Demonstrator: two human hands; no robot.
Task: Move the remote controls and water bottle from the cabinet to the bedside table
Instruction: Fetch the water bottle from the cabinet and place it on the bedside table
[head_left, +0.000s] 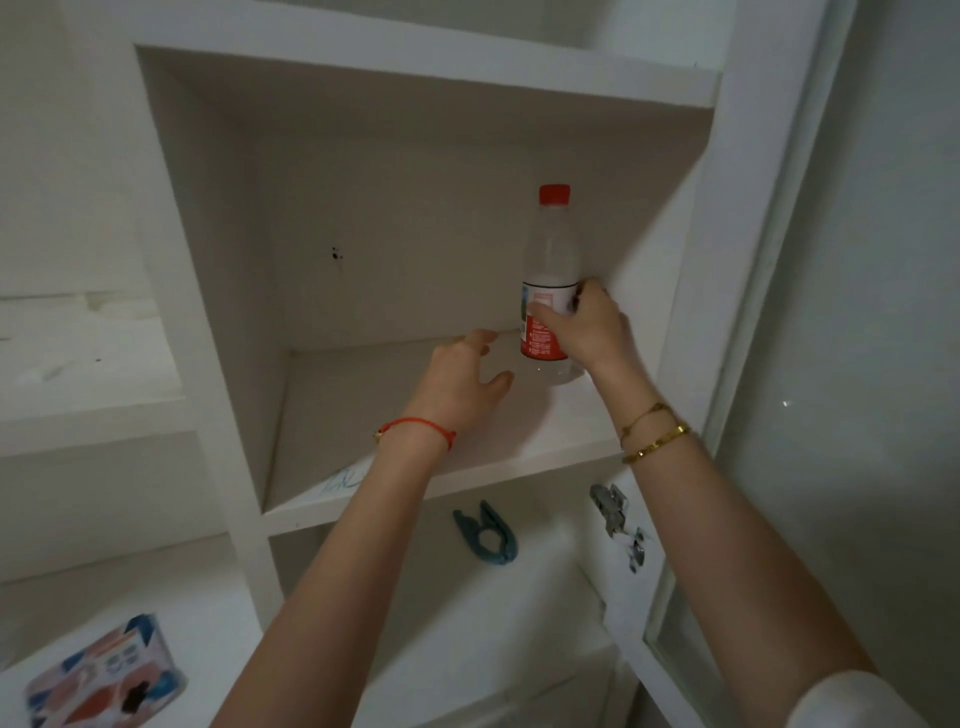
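Note:
A clear water bottle (551, 260) with a red cap and a red-and-white label stands upright at the right rear of a white cabinet shelf (395, 415). My right hand (584, 327) grips the bottle around its label, fingers curled round it. My left hand (462, 376) hovers over the shelf just left of the bottle, fingers relaxed, holding nothing. No remote controls are in view.
A blue clip (485, 532) lies on the shelf below. A metal hinge (615, 512) sits on the right cabinet wall, beside the open glass door (852, 415). A colourful patterned packet (109, 675) lies at the lower left.

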